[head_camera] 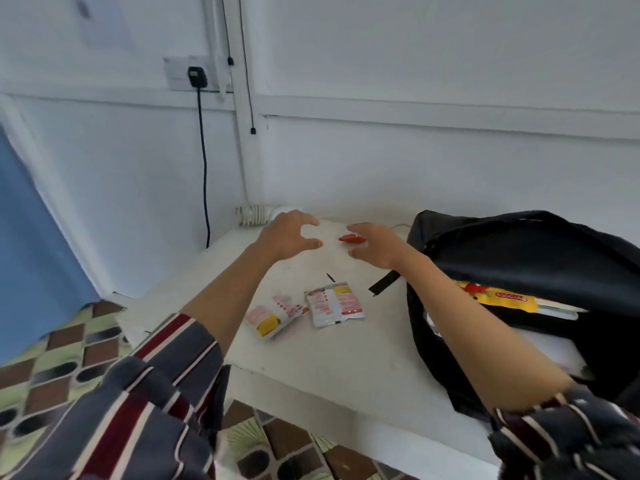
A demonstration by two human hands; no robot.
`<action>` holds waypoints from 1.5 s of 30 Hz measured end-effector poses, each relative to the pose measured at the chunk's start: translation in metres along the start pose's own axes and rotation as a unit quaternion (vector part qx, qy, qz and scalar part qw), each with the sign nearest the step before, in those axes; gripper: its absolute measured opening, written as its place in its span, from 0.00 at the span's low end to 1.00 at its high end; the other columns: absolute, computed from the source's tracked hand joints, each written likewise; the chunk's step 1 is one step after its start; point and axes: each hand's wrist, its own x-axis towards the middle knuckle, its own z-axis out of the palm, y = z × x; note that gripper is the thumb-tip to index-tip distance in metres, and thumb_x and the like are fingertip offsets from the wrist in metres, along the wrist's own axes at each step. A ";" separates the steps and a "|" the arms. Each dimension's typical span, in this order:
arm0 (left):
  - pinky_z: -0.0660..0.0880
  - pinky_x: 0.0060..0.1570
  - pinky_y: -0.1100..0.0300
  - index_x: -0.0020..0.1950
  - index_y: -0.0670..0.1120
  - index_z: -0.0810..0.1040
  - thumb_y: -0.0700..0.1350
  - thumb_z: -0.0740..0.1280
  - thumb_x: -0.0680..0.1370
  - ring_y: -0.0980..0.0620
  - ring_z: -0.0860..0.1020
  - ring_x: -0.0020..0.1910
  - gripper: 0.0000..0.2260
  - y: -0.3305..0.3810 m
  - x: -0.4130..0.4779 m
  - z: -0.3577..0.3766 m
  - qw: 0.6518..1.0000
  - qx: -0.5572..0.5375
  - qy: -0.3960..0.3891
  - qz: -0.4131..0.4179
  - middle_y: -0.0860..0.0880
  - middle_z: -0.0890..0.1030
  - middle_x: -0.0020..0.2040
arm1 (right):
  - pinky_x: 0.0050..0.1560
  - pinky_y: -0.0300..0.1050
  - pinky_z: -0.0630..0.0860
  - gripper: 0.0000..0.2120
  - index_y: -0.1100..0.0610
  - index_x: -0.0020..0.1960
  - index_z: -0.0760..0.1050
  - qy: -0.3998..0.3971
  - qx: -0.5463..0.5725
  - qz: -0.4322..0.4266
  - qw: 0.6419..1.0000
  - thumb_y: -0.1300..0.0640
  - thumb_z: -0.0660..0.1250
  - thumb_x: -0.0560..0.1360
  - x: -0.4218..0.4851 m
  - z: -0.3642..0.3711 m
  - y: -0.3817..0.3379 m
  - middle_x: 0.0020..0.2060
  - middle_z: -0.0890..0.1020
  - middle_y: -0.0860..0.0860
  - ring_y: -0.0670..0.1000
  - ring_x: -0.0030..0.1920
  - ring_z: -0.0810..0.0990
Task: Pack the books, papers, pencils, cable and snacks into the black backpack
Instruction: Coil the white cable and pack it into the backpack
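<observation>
The black backpack point(519, 251) lies open on the right of the white table point(311, 358); a yellow snack packet point(498, 297) and white papers point(540, 348) show inside it. Two white-and-red snack sachets point(334, 304) point(273, 315) lie on the table in front of me. A small red object point(350, 239) sits at the far side, just beyond my right hand point(375, 245), whose fingers are spread above it. My left hand point(289, 235) hovers open a little to the left, holding nothing. A white coiled cable point(254, 214) lies at the back edge behind my left hand.
A backpack strap end point(382, 284) lies on the table by my right forearm. A black plug point(197, 77) and cord hang down the white wall at the left. A patterned floor lies below the table's front edge, with a blue surface point(31, 244) at far left.
</observation>
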 end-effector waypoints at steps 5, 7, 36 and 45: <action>0.65 0.65 0.54 0.66 0.49 0.73 0.50 0.71 0.73 0.48 0.68 0.68 0.22 -0.056 0.021 -0.019 0.999 0.018 -0.015 -0.026 0.47 0.70 0.69 | 0.71 0.49 0.61 0.28 0.56 0.74 0.59 -0.039 0.008 0.026 0.999 0.55 0.63 0.77 0.058 0.030 -0.011 0.73 0.62 0.53 0.53 0.72 0.63; 0.65 0.66 0.53 0.66 0.49 0.73 0.51 0.71 0.73 0.48 0.68 0.68 0.23 -0.079 0.033 -0.025 0.998 0.024 -0.031 -0.039 0.47 0.70 0.69 | 0.71 0.47 0.58 0.28 0.56 0.75 0.58 -0.036 -0.004 0.036 0.999 0.54 0.63 0.78 0.081 0.039 -0.015 0.74 0.61 0.52 0.53 0.73 0.61; 0.63 0.68 0.47 0.75 0.54 0.56 0.60 0.76 0.63 0.42 0.62 0.70 0.47 -0.261 0.202 -0.001 0.991 0.056 -0.077 -0.090 0.45 0.62 0.73 | 0.72 0.56 0.54 0.35 0.43 0.75 0.55 -0.062 -0.078 -0.012 0.995 0.39 0.65 0.73 0.333 0.122 0.013 0.74 0.61 0.56 0.57 0.74 0.57; 0.68 0.64 0.46 0.73 0.57 0.61 0.63 0.76 0.59 0.45 0.68 0.65 0.46 -0.278 0.222 0.012 0.988 0.033 -0.119 -0.091 0.47 0.70 0.66 | 0.67 0.53 0.61 0.29 0.45 0.69 0.65 -0.045 0.002 -0.047 0.998 0.44 0.69 0.71 0.355 0.138 0.022 0.66 0.71 0.52 0.56 0.66 0.67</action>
